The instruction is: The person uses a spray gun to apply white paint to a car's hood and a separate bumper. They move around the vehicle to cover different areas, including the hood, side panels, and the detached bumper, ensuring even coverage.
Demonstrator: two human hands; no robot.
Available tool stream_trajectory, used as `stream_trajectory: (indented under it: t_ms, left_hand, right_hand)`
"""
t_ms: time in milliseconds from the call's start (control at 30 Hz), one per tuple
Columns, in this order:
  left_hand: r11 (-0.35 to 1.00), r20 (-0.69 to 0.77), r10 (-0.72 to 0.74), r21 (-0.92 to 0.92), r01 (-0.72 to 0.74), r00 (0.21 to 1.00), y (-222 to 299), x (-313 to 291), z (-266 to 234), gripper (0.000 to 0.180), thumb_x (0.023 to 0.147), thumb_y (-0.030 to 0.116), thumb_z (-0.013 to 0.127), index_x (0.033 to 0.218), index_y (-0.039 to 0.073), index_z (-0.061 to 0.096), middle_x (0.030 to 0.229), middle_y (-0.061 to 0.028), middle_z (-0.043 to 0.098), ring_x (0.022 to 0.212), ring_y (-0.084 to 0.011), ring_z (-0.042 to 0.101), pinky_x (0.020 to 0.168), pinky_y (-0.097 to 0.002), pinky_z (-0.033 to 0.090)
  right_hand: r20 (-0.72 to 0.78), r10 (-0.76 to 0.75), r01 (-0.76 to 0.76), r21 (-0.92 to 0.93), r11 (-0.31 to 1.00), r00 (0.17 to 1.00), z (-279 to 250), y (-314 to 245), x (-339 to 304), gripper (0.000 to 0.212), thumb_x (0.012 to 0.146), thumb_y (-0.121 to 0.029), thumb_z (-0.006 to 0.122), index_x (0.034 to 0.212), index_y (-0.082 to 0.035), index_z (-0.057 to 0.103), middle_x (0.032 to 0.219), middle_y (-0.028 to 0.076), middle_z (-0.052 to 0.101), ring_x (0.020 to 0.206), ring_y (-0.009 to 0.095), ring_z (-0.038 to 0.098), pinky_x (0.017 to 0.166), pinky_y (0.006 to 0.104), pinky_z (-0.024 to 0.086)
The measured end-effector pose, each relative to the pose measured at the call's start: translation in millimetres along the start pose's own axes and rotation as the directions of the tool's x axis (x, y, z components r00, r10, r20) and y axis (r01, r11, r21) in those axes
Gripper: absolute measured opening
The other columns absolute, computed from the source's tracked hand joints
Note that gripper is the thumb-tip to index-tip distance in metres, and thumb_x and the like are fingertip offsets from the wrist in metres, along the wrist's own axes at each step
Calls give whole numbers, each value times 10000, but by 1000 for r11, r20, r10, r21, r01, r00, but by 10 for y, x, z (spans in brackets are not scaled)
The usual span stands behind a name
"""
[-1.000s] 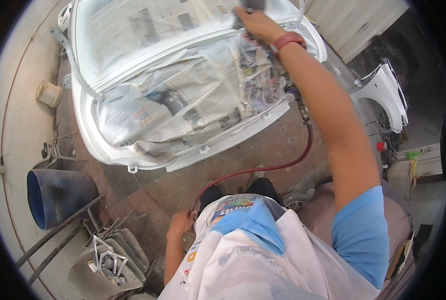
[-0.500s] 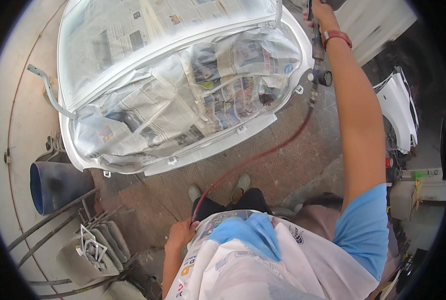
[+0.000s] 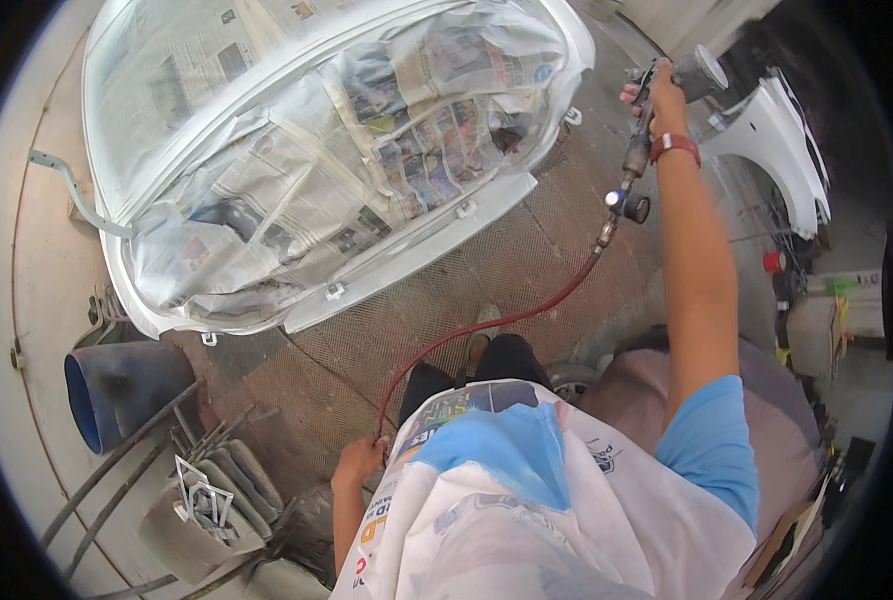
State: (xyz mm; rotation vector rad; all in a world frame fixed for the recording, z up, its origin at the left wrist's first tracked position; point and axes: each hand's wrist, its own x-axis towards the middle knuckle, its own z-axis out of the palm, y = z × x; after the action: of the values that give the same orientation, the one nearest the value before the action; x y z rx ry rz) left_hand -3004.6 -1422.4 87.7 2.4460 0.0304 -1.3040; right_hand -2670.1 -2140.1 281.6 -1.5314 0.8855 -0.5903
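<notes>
My right hand (image 3: 665,108) is wrapped round the handle of a paint spray gun (image 3: 635,158), held out at the upper right with my arm stretched. A round cup (image 3: 703,72) sits on the gun's far side, and a small gauge (image 3: 637,208) is at its lower end. From there a red hose (image 3: 505,322) curves across to my left hand (image 3: 359,462), closed round it beside my hip. Ahead stands a white car body part (image 3: 407,275), its opening and glass masked with newspaper (image 3: 297,190). The gun is apart from it, to its right.
A white fender (image 3: 767,125) stands at the right. On the left are a blue drum (image 3: 142,388), dark metal bars (image 3: 132,450) and a stack of grey panels (image 3: 229,490). A curved metal arm (image 3: 72,185) juts from the car part. Behind my right side lies a brownish covered bulk (image 3: 617,410).
My right hand has brought the spray gun down and nearer, away from the car part's far right corner. The view has shifted rightward, and the fender shows more fully. My left hand still grips the hose.
</notes>
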Motion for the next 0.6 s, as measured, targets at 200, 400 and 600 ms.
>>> stream_trajectory:
  t_ms: [200,400,600]
  left_hand:
    - [982,-5,144,127,-142,990,-291,242,-85,538,1053,497,538,1170,12,739,1108,-311,737,1083,-523,688,957,-587,525]
    - [943,74,179,272,-192,981,156,338,-112,521,1045,500,546,1155,31,743,1100,-295,747,1063,-505,706,935,-588,538]
    - [918,87,176,346,-195,981,350,631,155,485,1042,478,568,1111,29,738,1085,-304,744,1038,-519,709,903,-584,552]
  right_hand:
    - [162,-109,159,-345,925,981,-263,670,-1273,653,1095,-575,507,1188,39,709,885,109,773,703,178,734,488,318,521]
    - [382,35,95,-316,944,923,-435,1269,-1988,625,1094,-580,519,1194,-1,731,893,79,777,717,159,724,500,300,501]
    - [21,-361,340,-391,855,932,-681,1888,-1205,590,1121,-554,478,1190,-23,724,1015,59,780,618,146,642,573,309,510]
